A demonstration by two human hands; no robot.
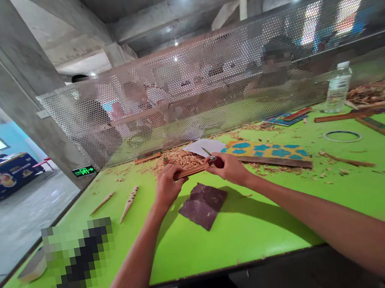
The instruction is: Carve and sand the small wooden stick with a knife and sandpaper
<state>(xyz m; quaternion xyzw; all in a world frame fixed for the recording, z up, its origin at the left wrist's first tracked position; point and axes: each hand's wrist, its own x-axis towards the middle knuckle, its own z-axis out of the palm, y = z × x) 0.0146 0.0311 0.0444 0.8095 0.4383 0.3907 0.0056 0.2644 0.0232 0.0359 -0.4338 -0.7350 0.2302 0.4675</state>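
Observation:
My left hand is closed around one end of a narrow reddish-brown wooden strip, held level above the table. In my right hand is a small carving knife, its blade pointing up and to the left. The right fingers also meet the strip's other end. Below both hands lies a creased dark brown sheet of sandpaper. Wood shavings are heaped just beyond the strip, beside a white sheet of paper. To the left lie two pointed wooden sticks, one with carved notches.
A perforated metal screen runs along the green table's far side, with people behind it. A board lies by a yellow-and-blue patterned mat. At right are a water bottle, a ring and wooden strips.

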